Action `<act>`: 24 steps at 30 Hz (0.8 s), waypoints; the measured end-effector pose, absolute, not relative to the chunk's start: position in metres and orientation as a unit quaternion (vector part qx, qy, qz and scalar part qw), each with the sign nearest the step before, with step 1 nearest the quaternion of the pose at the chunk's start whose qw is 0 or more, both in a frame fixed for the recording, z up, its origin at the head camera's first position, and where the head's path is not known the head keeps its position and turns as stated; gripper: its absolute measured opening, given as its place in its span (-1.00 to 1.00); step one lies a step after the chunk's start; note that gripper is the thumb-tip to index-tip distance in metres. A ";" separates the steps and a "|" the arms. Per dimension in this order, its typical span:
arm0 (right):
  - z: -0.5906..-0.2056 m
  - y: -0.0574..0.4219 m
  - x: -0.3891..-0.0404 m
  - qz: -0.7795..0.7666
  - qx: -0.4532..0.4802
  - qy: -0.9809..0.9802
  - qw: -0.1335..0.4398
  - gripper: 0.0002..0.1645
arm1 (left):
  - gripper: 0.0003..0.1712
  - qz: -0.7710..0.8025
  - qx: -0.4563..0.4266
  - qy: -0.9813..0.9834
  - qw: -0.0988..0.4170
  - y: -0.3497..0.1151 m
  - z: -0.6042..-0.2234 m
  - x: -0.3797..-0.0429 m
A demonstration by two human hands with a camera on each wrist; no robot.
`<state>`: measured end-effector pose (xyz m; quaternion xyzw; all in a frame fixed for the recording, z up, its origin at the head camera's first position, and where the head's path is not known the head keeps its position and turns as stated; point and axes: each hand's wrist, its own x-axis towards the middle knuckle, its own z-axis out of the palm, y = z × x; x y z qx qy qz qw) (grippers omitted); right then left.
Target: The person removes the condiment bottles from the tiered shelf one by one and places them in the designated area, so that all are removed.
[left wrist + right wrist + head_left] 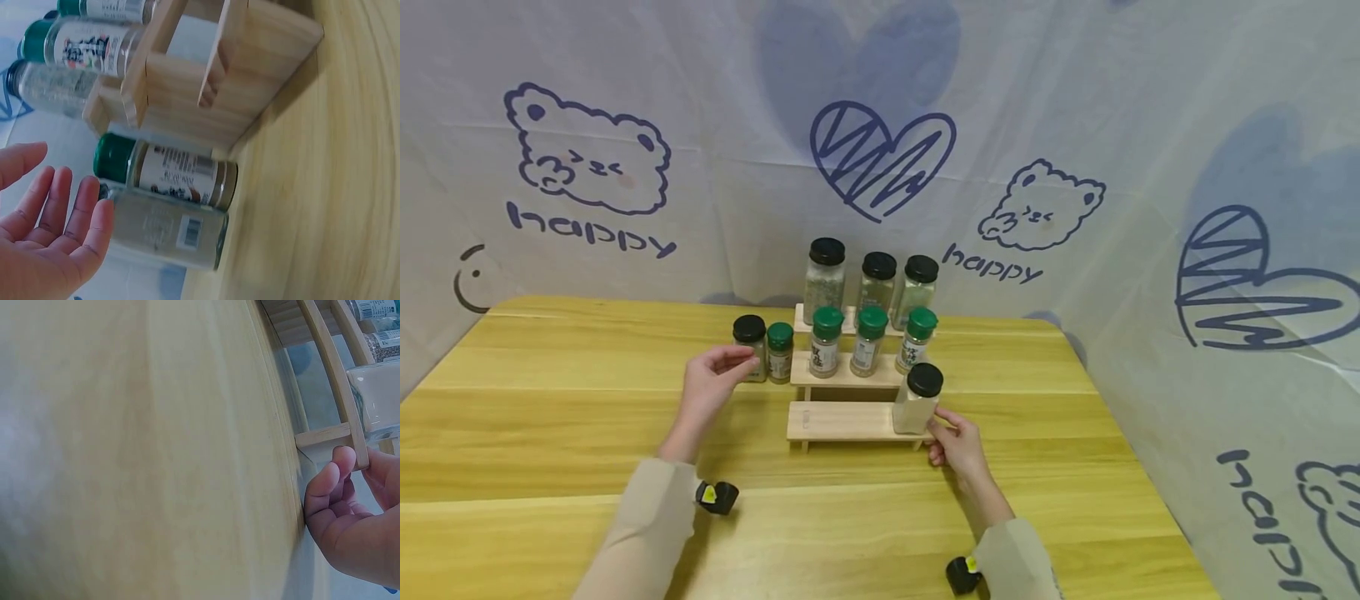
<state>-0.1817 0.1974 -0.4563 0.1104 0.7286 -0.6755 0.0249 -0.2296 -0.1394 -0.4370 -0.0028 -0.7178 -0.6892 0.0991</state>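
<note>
A three-tier wooden spice rack (842,421) stands on the table. At the right end of its lowest shelf, my right hand (958,446) grips the board, with curled fingers (324,481) below and the thumb on the other side. Just above that hand, a square jar of pale powder (913,412) with a black lid stands on the shelf. My left hand (718,375) is beside a black-lidded jar (169,228) left of the rack, its fingers loosely extended and fingertips close to the lid. Against this jar stands a green-capped spice bottle (181,175).
Three green-capped bottles (867,354) stand on the middle shelf. Three black-lidded jars (874,292) fill the top shelf behind them. A printed cloth (737,167) hangs behind the wooden table (820,533).
</note>
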 end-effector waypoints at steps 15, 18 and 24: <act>-0.456 0.197 -0.181 -0.672 0.105 0.732 0.024 -0.55 | -0.71 -0.675 -0.037 -0.733 0.068 -0.098 -0.405 -0.203; -0.456 0.197 -0.180 -0.675 0.101 0.730 0.024 -0.55 | -0.73 -0.674 -0.045 -0.734 0.065 -0.091 -0.403 -0.201; -0.456 0.197 -0.180 -0.675 0.103 0.730 0.024 -0.55 | -0.75 -0.680 -0.061 -0.728 0.063 -0.079 -0.398 -0.197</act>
